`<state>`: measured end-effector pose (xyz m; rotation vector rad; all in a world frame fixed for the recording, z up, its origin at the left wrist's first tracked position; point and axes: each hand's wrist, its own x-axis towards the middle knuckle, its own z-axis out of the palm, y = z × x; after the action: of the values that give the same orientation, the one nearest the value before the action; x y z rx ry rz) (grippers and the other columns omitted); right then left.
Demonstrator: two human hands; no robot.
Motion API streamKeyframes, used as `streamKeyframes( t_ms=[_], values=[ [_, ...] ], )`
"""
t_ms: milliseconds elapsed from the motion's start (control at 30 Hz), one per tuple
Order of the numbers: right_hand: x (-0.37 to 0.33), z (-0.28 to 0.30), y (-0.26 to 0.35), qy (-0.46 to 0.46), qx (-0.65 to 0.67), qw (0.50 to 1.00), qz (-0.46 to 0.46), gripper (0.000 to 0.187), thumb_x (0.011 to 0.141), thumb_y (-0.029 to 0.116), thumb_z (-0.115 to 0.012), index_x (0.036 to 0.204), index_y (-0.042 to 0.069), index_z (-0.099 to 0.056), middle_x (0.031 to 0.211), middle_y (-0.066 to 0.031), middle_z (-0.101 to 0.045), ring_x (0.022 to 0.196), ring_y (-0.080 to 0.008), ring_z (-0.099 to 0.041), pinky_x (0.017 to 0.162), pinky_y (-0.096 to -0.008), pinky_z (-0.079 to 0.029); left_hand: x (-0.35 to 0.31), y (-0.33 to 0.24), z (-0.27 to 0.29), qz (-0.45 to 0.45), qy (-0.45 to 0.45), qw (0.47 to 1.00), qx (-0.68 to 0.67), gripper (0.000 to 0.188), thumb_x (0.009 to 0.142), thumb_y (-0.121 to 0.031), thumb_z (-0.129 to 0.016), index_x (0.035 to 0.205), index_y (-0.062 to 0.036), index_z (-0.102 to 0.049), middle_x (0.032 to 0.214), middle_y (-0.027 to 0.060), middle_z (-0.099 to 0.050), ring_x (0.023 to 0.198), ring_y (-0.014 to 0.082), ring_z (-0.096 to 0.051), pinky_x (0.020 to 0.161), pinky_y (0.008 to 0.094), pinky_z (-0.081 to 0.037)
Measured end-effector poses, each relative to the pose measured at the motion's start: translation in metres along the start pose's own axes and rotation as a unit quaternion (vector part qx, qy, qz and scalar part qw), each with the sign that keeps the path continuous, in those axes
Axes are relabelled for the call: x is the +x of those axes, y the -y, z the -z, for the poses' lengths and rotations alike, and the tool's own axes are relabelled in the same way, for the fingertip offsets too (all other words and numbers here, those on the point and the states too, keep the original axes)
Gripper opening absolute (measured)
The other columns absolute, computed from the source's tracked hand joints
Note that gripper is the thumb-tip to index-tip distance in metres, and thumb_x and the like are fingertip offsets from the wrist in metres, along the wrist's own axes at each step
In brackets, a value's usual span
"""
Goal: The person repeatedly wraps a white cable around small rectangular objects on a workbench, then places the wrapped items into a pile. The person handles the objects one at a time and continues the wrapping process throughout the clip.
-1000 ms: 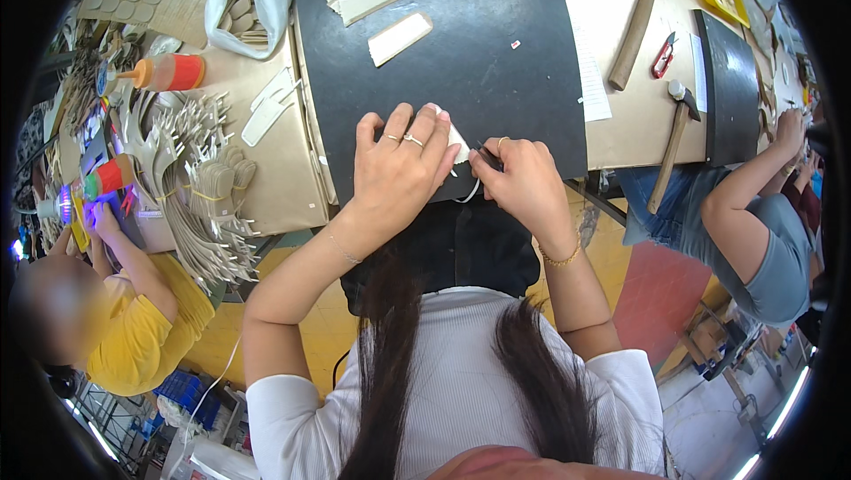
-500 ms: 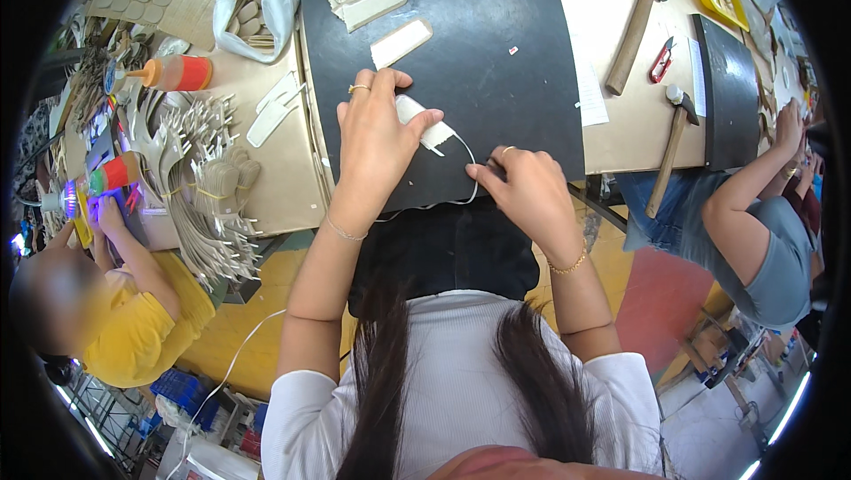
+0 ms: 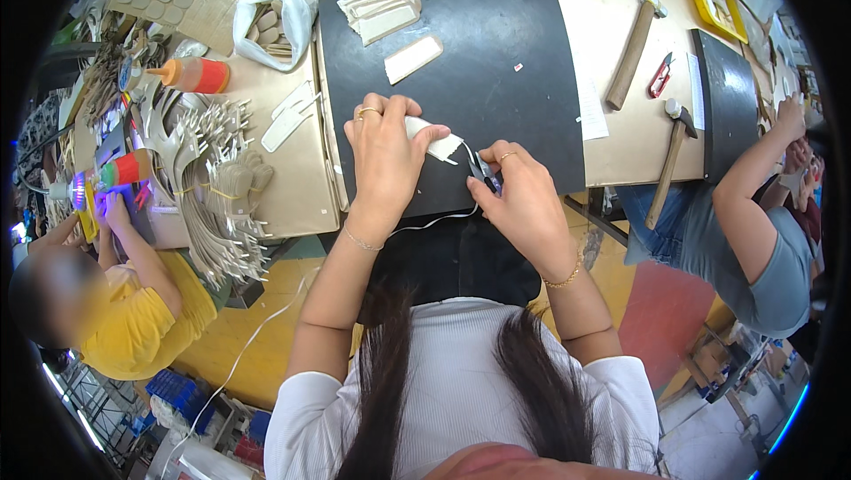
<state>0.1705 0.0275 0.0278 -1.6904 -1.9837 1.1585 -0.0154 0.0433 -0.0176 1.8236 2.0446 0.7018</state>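
Pinched between the thumb and fingers of my left hand is a small flat cream-coloured piece, with a jagged near end. A thin white cord runs from that end past my right hand toward the table's front edge and along it. My right hand is closed around small thread snips, whose blades are close beside the cord and the piece's end. Its fingers partly hide the snips; whether the blades touch the cord I cannot tell. Both hands are over a black work mat.
Several cream pieces are stacked on the mat beyond a single one. Leftward are a plastic bag, a glue bottle and bundled straps. Rightward lie two hammers and red snips. People work on both sides.
My right hand's fingers held the cord out to the right; now snips show in that hand, close to the piece. My left hand keeps its grip on the piece.
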Motion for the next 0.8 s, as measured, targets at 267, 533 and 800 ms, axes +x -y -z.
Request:
streamKeyframes(
  t_ms=[267,533,800],
  values=[
    [0.008,-0.005,0.008,-0.015,-0.040,0.999,0.002,0.025,0.088,0.009,-0.072,0.106,-0.004,-0.061,0.100,-0.0248,-0.066,0.092,-0.0444,-0.068,0.083,-0.0496,-0.055,-0.005,0.003,0.009,-0.033,-0.003,0.997,-0.063,0.032,0.075,-0.028,-0.090,0.084,-0.0066,-0.068,0.084,0.0040,-0.064,0.088,0.0242,-0.059,0.086,0.0379,-0.039],
    [0.007,-0.004,0.018,-0.013,0.012,1.000,0.006,0.024,0.088,0.008,-0.073,0.104,-0.008,-0.062,0.089,-0.0247,-0.071,0.065,-0.0319,-0.072,0.066,-0.0394,-0.057,-0.015,-0.001,0.048,-0.078,0.022,0.993,-0.087,0.025,0.080,-0.026,-0.086,0.085,-0.0085,-0.069,0.081,0.0033,-0.072,0.080,0.0229,-0.066,0.086,0.0389,-0.037],
    [0.002,-0.002,0.030,-0.012,0.024,1.000,0.012,0.019,0.091,0.005,-0.066,0.104,-0.007,-0.060,0.090,-0.0281,-0.070,0.086,-0.0443,-0.071,0.080,-0.0478,-0.056,-0.029,-0.007,0.060,-0.116,0.009,0.991,-0.072,0.021,0.079,-0.023,-0.087,0.083,-0.0093,-0.071,0.077,0.0004,-0.069,0.073,0.0191,-0.061,0.085,0.0371,-0.035]
  ],
)
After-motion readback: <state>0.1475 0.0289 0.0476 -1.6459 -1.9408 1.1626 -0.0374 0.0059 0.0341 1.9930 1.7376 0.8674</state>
